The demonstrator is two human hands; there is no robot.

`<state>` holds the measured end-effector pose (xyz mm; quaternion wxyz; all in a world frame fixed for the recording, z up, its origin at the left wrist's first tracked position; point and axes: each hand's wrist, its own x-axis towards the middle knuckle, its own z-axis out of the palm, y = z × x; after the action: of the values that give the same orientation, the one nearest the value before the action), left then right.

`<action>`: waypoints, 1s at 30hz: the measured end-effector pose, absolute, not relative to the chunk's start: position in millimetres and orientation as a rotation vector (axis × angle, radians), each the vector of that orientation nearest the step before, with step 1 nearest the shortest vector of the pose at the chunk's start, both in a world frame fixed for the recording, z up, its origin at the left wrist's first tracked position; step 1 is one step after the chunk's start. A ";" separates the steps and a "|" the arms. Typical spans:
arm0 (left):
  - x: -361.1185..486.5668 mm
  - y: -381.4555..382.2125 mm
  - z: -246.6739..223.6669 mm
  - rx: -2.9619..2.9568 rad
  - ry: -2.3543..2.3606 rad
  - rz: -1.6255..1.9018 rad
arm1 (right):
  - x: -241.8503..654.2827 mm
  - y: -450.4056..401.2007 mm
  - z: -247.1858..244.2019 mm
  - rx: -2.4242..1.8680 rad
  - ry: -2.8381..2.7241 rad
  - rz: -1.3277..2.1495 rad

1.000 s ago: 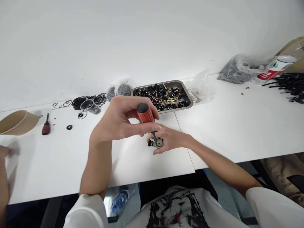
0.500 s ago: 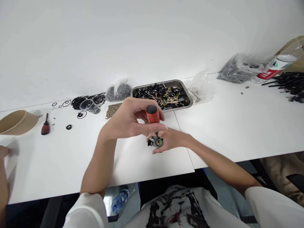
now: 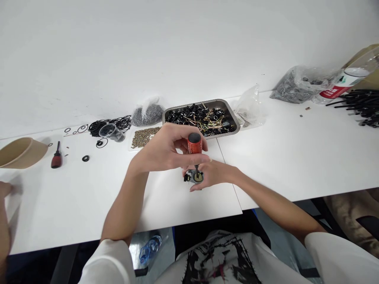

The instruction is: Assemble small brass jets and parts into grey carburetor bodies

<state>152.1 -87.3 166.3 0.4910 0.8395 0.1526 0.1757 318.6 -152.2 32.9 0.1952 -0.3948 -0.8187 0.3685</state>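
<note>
A screwdriver (image 3: 194, 145) with a red handle and black end cap stands nearly upright in my left hand (image 3: 170, 148), whose fingers are wrapped around the handle. The screwdriver's shaft reaches down into the round opening of a small grey metal part (image 3: 197, 177), which looks like a carburetor body with a brass-coloured centre. Black fittings stick out from the part's left side. My right hand (image 3: 211, 173) grips this part low over the white table, thumb in front and fingers behind. Its rear fingers are partly hidden by my left hand.
Behind my hands sits a metal tray (image 3: 232, 118) of black and brass parts. Left of it are small brass pieces (image 3: 142, 138), a clear cup (image 3: 112, 132), black rings (image 3: 85, 158), another screwdriver (image 3: 56, 157) and a cardboard bowl (image 3: 26, 152). Another person's arm (image 3: 4, 213) rests far left.
My left hand and the screwdriver handle have shifted slightly right and the handle is more upright. My right hand and the metal part have stayed in place.
</note>
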 end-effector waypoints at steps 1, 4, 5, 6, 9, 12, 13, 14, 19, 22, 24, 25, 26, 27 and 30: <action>152.2 -87.5 166.3 2.038 0.373 0.426 | 318.6 -152.1 33.2 -1.110 -2.295 1.031; 152.6 -88.3 166.8 2.035 0.384 0.414 | 318.6 -152.2 35.3 -1.122 -2.300 1.048; 152.7 -88.5 167.0 2.037 0.386 0.412 | 318.7 -152.2 36.2 -1.126 -2.300 1.060; 152.7 -88.7 167.2 2.041 0.387 0.411 | 318.8 -152.3 37.1 -1.132 -2.300 1.072; 152.1 -88.8 167.6 2.051 0.393 0.422 | 318.8 -152.4 38.6 -1.139 -2.306 1.084; 150.6 -88.7 167.9 2.048 0.392 0.429 | 318.8 -152.1 37.9 -1.146 -2.314 1.066; 150.1 -88.8 168.2 2.049 0.394 0.429 | 318.8 -152.0 37.3 -1.144 -2.315 1.060; 149.5 -88.9 168.5 2.052 0.397 0.431 | 318.9 -151.7 36.7 -1.140 -2.316 1.053; 147.5 -89.2 169.6 2.067 0.404 0.455 | 319.4 -150.7 35.1 -1.117 -2.338 1.037; 148.6 -89.1 169.0 2.067 0.398 0.450 | 319.4 -151.0 36.0 -1.109 -2.328 1.039; 150.2 -89.1 168.5 2.066 0.384 0.445 | 319.2 -151.6 37.2 -1.118 -2.319 1.045; 151.2 -89.1 168.3 2.066 0.376 0.443 | 319.0 -151.9 37.9 -1.132 -2.314 1.047; 152.1 -89.3 168.3 2.064 0.370 0.440 | 318.9 -152.2 38.4 -1.150 -2.311 1.049; 153.0 -89.4 168.3 2.062 0.368 0.435 | 318.7 -152.3 38.9 -1.167 -2.307 1.052; 154.5 -90.0 168.6 2.054 0.370 0.414 | 318.4 -152.5 40.1 -1.186 -2.299 1.072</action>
<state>154.5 -90.0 168.6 0.4854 0.8441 0.1518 0.1701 318.4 -152.5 40.1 0.1699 -0.4173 -0.8091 0.3772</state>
